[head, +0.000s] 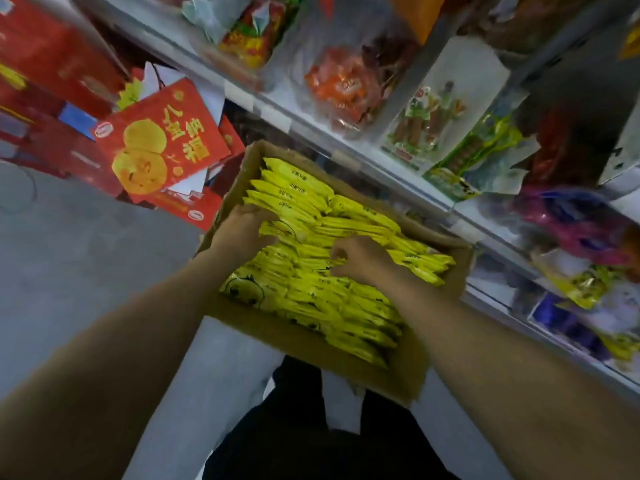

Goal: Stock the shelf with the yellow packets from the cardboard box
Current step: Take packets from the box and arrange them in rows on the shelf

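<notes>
Head view: an open cardboard box [311, 344] is seen standing on the floor just in front of the shelf [377, 164], packed with upright rows of yellow packets [311, 209]. Both hands are sunk among the packets. The left hand [242, 230] is curled round a bunch near the far left of the box, its fingers buried between packets. The right hand [360, 258] is likewise curled, fingers dug into the middle rows, and a few packets appear to be pinched there. No yellow packet of this kind can be made out on the shelf, so the task is judged to be at the picking stage, with the box nearly full.

For the step in hand, a compact bundle should be gathered between the two hands and squeezed from both ends, so that the slippery packets are kept aligned and none is shed on the lift. The bundle should be raised straight up, clear of the box wall, before it is carried to the shelf.

The floor [69, 271] is grey and smooth. The shelf is edged with a pale rail and is crowded with clear bins and assorted snack bags [460, 157]. Red gift boxes [162, 140] are stacked to the left of the cardboard box, close beside it
</notes>
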`<state>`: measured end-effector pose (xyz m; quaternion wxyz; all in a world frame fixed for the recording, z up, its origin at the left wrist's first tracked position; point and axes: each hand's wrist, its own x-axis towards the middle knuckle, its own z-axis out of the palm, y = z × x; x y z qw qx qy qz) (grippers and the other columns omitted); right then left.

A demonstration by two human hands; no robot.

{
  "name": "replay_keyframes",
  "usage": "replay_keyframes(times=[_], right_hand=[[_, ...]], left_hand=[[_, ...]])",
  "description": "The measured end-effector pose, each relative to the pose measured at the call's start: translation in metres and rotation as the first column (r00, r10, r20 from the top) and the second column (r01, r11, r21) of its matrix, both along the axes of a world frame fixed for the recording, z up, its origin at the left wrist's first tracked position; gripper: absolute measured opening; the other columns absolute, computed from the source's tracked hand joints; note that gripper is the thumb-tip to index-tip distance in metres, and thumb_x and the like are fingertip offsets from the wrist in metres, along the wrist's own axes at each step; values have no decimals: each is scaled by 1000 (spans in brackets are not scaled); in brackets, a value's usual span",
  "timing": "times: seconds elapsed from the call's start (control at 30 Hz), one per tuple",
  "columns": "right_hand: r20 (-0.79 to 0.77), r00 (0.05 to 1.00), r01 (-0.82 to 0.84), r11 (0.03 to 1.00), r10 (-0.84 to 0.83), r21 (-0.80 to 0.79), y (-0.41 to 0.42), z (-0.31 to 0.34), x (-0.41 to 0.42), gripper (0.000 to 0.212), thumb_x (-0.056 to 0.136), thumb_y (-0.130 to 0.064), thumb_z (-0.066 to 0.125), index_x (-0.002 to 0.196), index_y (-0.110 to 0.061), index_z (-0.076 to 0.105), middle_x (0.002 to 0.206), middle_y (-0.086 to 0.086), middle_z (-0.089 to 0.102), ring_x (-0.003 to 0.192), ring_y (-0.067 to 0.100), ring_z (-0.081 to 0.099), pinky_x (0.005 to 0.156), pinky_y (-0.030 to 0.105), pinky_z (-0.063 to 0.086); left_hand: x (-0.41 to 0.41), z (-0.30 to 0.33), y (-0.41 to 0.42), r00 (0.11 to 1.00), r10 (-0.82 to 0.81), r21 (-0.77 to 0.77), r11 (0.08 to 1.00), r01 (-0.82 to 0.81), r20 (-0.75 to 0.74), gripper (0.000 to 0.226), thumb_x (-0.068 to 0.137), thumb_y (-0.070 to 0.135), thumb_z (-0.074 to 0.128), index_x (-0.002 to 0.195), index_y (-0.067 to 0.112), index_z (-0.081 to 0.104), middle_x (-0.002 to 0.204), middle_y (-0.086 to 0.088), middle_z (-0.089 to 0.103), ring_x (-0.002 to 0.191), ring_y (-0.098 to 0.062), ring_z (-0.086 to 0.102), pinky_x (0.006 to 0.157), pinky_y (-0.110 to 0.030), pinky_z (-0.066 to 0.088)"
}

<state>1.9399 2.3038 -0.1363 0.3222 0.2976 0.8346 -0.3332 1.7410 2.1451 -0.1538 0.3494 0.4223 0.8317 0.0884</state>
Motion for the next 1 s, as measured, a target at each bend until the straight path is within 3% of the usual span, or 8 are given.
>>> replay_keyframes(times=[0.17, 0.3, 0.47, 0.63, 0.73, 0.8, 0.9, 1.0], right_hand=[[-7, 1000, 26, 993, -25, 113, -8, -25, 5, 35, 79, -40, 78, 110, -26, 68, 117, 1, 58, 112, 24, 56, 72, 31, 40], [31, 995, -104, 973, 100, 207, -16, -36, 5, 41, 78, -41, 79, 113, -22, 68, 121, 2, 48, 118, 24, 48, 72, 32, 42], [15, 993, -119, 939, 121, 323, -22, -54, 8, 22, 88, -20, 68, 109, -13, 70, 117, 6, 46, 117, 27, 46, 66, 32, 43], [-80, 995, 62, 991, -53, 118, -7, -47, 11, 12, 90, -26, 66, 96, -15, 69, 108, 3, 56, 101, 26, 56, 69, 31, 41], [-61, 973, 218, 974, -222, -68, 6, -32, 17, 14, 94, -28, 63, 103, -17, 64, 104, 2, 64, 92, 23, 58, 68, 27, 35], [-44, 947, 306, 935, -319, -181, 11, -23, 25, 18, 97, -28, 59, 111, -16, 60, 108, 4, 65, 91, 18, 56, 70, 27, 36], [-23, 911, 394, 887, -411, -241, 16, -13, 37, 25, 101, -28, 53, 122, -16, 54, 113, 8, 63, 92, 23, 59, 68, 29, 41], [-31, 876, 463, 858, -481, -223, 19, -5, 49, 29, 102, -29, 50, 128, -16, 50, 120, 12, 60, 94, 25, 56, 70, 29, 39]], left_hand=[[-3, -20, 1, 1000, -23, 6, 1000, 23, -8, 58, 80, 33, 77, 134, 24, 56, 136, -11, 50, 129, -33, 42, 103, -49, 41], [-8, -29, 2, 1000, 5, 33, 999, -5, 16, 56, 79, 26, 79, 130, 26, 56, 134, -6, 50, 125, -30, 45, 97, -45, 45], [-12, -31, 7, 1000, 22, 50, 998, -23, 6, 56, 76, 23, 80, 126, 23, 55, 127, -6, 56, 116, -30, 52, 89, -44, 48], [-12, -34, 12, 993, -58, 15, 998, 60, -101, 46, 76, 21, 79, 118, 20, 60, 118, -11, 55, 112, -34, 51, 85, -46, 48], [-3, -35, 19, 948, -126, -41, 992, 119, -292, 28, 81, 23, 73, 107, 17, 64, 112, -14, 52, 110, -35, 45, 88, -47, 40], [2, -32, 24, 937, -119, -66, 992, 103, -327, 21, 84, 24, 70, 103, 17, 65, 112, -13, 53, 110, -34, 44, 89, -46, 37], [4, -25, 24, 963, -90, -60, 995, 77, -253, 17, 84, 24, 71, 96, 15, 62, 107, -10, 58, 108, -33, 48, 87, -44, 39], [8, -11, 16, 996, -21, -81, 997, 14, -82, 18, 90, 20, 65, 88, 19, 47, 91, -9, 59, 89, -32, 57, 72, -39, 46]])
